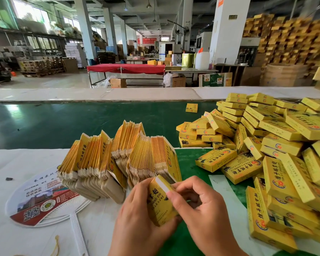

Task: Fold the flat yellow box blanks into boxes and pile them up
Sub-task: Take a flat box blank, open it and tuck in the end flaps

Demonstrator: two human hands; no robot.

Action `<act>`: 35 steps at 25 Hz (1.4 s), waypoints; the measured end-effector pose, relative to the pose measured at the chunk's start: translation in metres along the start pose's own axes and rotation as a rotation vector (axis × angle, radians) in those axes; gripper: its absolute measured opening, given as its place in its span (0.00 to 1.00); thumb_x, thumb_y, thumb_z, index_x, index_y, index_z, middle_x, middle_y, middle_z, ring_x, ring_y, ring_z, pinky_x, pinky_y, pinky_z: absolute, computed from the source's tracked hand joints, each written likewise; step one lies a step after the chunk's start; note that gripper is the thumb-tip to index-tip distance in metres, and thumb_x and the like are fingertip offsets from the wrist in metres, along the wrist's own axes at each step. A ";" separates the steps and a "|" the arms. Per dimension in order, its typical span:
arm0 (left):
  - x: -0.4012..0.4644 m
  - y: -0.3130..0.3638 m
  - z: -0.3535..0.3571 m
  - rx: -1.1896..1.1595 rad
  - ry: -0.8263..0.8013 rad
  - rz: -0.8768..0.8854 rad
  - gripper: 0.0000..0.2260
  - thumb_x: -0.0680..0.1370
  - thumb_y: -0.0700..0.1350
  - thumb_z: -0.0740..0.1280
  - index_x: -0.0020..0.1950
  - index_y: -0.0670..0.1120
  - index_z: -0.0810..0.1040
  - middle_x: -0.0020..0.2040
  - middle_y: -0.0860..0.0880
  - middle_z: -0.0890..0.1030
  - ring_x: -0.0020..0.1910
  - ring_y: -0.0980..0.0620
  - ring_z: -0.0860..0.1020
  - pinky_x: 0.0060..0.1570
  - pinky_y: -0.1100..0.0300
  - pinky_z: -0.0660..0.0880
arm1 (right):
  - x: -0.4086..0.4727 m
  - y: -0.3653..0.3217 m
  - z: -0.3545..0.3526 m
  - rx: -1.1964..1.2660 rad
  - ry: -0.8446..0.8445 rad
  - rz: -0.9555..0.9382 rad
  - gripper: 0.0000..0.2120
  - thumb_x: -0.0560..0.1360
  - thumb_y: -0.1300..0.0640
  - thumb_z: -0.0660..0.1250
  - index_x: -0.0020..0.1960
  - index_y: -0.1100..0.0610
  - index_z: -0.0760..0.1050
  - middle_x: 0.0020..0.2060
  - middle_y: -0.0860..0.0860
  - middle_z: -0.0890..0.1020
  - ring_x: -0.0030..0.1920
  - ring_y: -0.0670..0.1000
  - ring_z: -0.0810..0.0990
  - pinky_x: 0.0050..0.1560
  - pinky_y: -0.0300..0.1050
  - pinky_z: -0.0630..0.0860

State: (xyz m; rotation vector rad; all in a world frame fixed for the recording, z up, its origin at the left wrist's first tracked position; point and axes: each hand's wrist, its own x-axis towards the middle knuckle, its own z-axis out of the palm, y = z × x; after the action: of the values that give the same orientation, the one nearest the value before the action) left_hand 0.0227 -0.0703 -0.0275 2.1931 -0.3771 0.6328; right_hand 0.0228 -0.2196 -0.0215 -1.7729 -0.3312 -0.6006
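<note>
Gripping 1 yellow box (160,202), left hand (137,215) holds, right hand (196,202) pinches its flap.

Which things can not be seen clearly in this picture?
- Head view: the near end of the box in the grip of the left hand and right hand is covered by the palms.
- The pile of folded boxes is cut by the right edge.
- The hand fan is partly under the stack of flat blanks.
- The fan's small print is unreadable.
</note>
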 end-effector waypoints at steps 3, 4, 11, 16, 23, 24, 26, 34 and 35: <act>0.001 0.004 -0.003 0.050 -0.021 0.058 0.34 0.58 0.64 0.70 0.62 0.53 0.74 0.50 0.65 0.75 0.48 0.62 0.78 0.45 0.64 0.78 | -0.001 -0.002 -0.003 0.011 -0.019 0.018 0.10 0.72 0.40 0.70 0.50 0.41 0.81 0.37 0.40 0.85 0.39 0.43 0.85 0.35 0.37 0.81; 0.001 0.005 -0.004 0.054 -0.036 0.064 0.35 0.58 0.63 0.70 0.63 0.53 0.73 0.51 0.65 0.75 0.49 0.63 0.77 0.47 0.63 0.78 | -0.001 -0.002 -0.004 0.012 -0.007 0.025 0.08 0.73 0.41 0.70 0.50 0.42 0.81 0.37 0.40 0.85 0.38 0.44 0.85 0.34 0.35 0.80; 0.000 0.005 -0.005 0.139 -0.125 0.104 0.37 0.58 0.63 0.71 0.64 0.49 0.74 0.51 0.58 0.77 0.48 0.59 0.77 0.50 0.71 0.71 | 0.000 0.000 -0.007 -0.020 0.023 0.072 0.04 0.72 0.48 0.71 0.43 0.47 0.83 0.33 0.43 0.84 0.35 0.45 0.84 0.31 0.35 0.78; -0.001 0.006 -0.003 0.189 -0.099 0.093 0.36 0.60 0.63 0.68 0.65 0.47 0.74 0.52 0.55 0.78 0.51 0.58 0.78 0.52 0.73 0.69 | 0.002 -0.003 -0.010 -0.080 -0.073 0.060 0.05 0.75 0.52 0.71 0.47 0.48 0.85 0.37 0.41 0.86 0.40 0.42 0.85 0.35 0.37 0.81; -0.003 0.005 -0.001 -0.045 0.005 -0.027 0.35 0.63 0.59 0.67 0.70 0.57 0.63 0.60 0.63 0.72 0.58 0.63 0.73 0.57 0.80 0.63 | 0.002 -0.018 -0.003 -0.326 -0.137 -0.242 0.18 0.72 0.54 0.72 0.61 0.51 0.82 0.54 0.43 0.84 0.52 0.39 0.82 0.52 0.35 0.79; -0.003 0.006 0.000 -0.079 0.013 -0.030 0.36 0.64 0.57 0.69 0.71 0.57 0.62 0.60 0.61 0.74 0.58 0.62 0.75 0.56 0.78 0.67 | 0.002 -0.018 -0.004 -0.359 -0.139 -0.279 0.18 0.71 0.56 0.72 0.61 0.52 0.82 0.55 0.43 0.84 0.52 0.41 0.83 0.52 0.36 0.79; -0.005 0.005 0.001 -0.194 0.012 0.004 0.38 0.66 0.51 0.74 0.74 0.56 0.63 0.59 0.53 0.79 0.57 0.54 0.79 0.55 0.66 0.75 | 0.005 -0.017 -0.009 -0.403 -0.141 -0.345 0.18 0.71 0.58 0.72 0.61 0.53 0.82 0.55 0.45 0.84 0.53 0.42 0.82 0.54 0.36 0.79; 0.006 0.002 -0.003 -0.621 0.070 -0.157 0.06 0.77 0.50 0.67 0.46 0.52 0.84 0.40 0.46 0.83 0.39 0.49 0.80 0.37 0.63 0.77 | 0.010 -0.011 -0.018 -0.356 -0.205 -0.328 0.15 0.73 0.56 0.72 0.59 0.51 0.83 0.59 0.43 0.83 0.59 0.37 0.79 0.59 0.35 0.77; 0.007 0.002 -0.004 -0.632 0.063 -0.167 0.07 0.76 0.50 0.67 0.46 0.52 0.85 0.39 0.45 0.83 0.38 0.48 0.80 0.36 0.63 0.76 | 0.011 -0.011 -0.018 -0.359 -0.208 -0.335 0.14 0.73 0.55 0.71 0.59 0.51 0.83 0.59 0.43 0.83 0.59 0.37 0.79 0.60 0.35 0.76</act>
State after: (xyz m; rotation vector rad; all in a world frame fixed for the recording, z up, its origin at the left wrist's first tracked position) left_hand 0.0262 -0.0693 -0.0199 1.5773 -0.3042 0.4150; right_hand 0.0224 -0.2343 -0.0026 -2.1514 -0.7094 -0.7477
